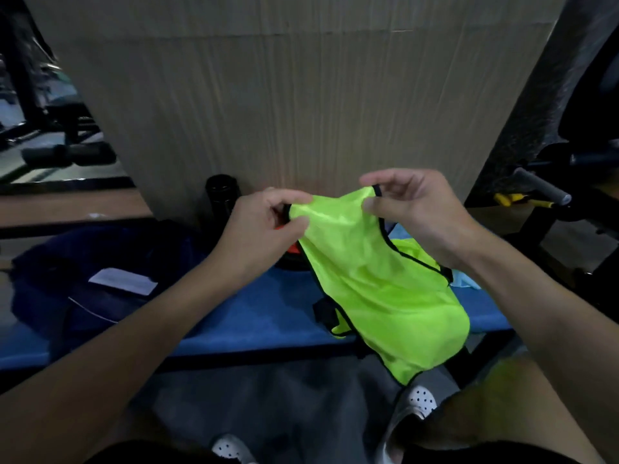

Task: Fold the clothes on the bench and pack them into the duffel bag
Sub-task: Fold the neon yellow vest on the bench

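Note:
A neon yellow-green vest with black trim (385, 289) hangs above the blue bench (261, 313), its lower end drooping past the front edge. My left hand (264, 229) pinches one top corner of the vest. My right hand (415, 209) pinches the other top corner between thumb and fingers. A dark navy duffel bag (87, 269) with a white label lies on the bench at the left. Behind the vest, part of an orange garment (293, 249) and a light blue cloth (467, 281) show on the bench.
A large cardboard wall (301, 95) stands right behind the bench. A black bottle (221, 195) sits at its foot. Gym equipment frames stand at the far left (50, 128) and right (552, 195). My white shoes (422, 400) are on the grey floor below.

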`<state>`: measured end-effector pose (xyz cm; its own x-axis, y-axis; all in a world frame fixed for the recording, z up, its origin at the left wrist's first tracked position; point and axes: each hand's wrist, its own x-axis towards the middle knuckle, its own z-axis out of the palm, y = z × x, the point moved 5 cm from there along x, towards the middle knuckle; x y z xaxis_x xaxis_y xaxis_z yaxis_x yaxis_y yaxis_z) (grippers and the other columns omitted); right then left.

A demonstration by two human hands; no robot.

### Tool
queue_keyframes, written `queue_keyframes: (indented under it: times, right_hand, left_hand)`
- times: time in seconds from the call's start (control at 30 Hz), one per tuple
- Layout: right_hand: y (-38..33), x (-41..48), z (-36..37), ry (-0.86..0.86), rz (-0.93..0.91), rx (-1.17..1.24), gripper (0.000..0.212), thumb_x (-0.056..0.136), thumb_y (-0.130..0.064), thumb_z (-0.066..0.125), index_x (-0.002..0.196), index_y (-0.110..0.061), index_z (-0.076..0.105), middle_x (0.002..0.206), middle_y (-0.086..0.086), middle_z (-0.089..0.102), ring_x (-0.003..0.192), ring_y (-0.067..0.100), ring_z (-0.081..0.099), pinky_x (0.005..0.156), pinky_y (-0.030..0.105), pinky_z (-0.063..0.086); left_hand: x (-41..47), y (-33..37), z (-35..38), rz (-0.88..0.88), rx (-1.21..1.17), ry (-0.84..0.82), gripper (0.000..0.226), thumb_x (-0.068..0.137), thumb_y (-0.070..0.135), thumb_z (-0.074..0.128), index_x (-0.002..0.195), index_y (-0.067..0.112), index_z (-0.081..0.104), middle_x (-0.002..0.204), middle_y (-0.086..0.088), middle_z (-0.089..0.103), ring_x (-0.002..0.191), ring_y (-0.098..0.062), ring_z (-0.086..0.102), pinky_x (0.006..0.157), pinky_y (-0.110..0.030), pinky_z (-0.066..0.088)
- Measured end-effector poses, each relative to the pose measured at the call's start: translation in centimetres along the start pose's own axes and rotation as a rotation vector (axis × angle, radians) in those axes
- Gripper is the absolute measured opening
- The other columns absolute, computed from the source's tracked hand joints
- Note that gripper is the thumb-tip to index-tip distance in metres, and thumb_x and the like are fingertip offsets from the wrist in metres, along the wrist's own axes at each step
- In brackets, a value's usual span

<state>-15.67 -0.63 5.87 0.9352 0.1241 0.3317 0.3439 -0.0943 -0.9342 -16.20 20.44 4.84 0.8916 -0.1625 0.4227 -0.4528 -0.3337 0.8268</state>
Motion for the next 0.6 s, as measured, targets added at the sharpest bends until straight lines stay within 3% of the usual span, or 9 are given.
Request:
queue_keyframes:
  times: [0.1,0.2,0.27,0.37,0.47,0.6]
  right_hand:
    - [-1.2,-0.2,0.7,-0.021,-0.004,-0.029,0.034,0.083,0.009,0.068,0.110,-0.011,0.067,0.083,0.004,0.068,0.074,0.012,0.063,0.073,0.022,0.055]
    - [-2.0,-0.2,1.2,-0.056,-0.022,-0.242,0.031,0.086,0.003,0.068,0.111,-0.016,0.065,0.097,0.013,0.073,0.087,0.021,0.070,0.088,0.038,0.057]
    - [-2.9,-0.1,1.7,-0.066,-0.128,-0.399,0.017,0.089,-0.006,0.068,0.096,-0.021,0.067,0.091,0.006,0.071,0.081,0.020,0.068,0.079,0.035,0.056]
    - [-4.2,0.5,2.4,-0.056,-0.281,-0.581,0.008,0.091,-0.021,0.064,0.083,-0.020,0.066,0.090,0.001,0.063,0.082,0.012,0.061,0.078,0.029,0.049]
    - [-4.6,1.1,2.5,-0.023,-0.236,-0.522,0.018,0.096,-0.021,0.060,0.082,-0.011,0.065,0.078,0.013,0.066,0.068,0.015,0.057,0.066,0.037,0.049]
    - [-5.1,1.0,2.5,0.016,-0.219,-0.418,0.023,0.098,-0.019,0.058,0.081,-0.004,0.062,0.065,0.008,0.054,0.058,0.010,0.045,0.053,0.027,0.038]
  left_hand:
    - [0.2,0.7,-1.5,0.008,0.064,0.059,0.027,0.087,0.004,0.073,0.109,0.019,0.071,0.093,0.001,0.068,0.073,0.001,0.061,0.073,-0.020,0.052]
    - [0.4,2.1,-2.8,0.086,0.180,0.095,0.018,0.088,0.009,0.073,0.096,0.025,0.073,0.083,0.009,0.059,0.061,0.006,0.051,0.064,-0.008,0.038]
    - [0.6,3.1,-3.5,0.121,0.227,0.111,0.021,0.089,0.010,0.071,0.086,0.030,0.069,0.084,0.009,0.058,0.065,0.009,0.052,0.064,-0.006,0.037]
    - [0.9,3.7,-3.8,0.082,0.138,0.081,0.017,0.093,0.008,0.066,0.087,0.023,0.064,0.091,0.003,0.066,0.066,0.009,0.056,0.069,-0.010,0.041]
    - [0.9,3.5,-3.0,-0.010,0.004,0.035,0.011,0.096,0.007,0.062,0.090,0.016,0.060,0.080,-0.003,0.070,0.066,-0.004,0.059,0.066,-0.022,0.047]
    - [0.8,3.7,-2.8,-0.054,-0.118,0.077,0.012,0.097,0.007,0.061,0.089,0.016,0.063,0.075,0.001,0.068,0.065,-0.005,0.060,0.057,-0.019,0.049]
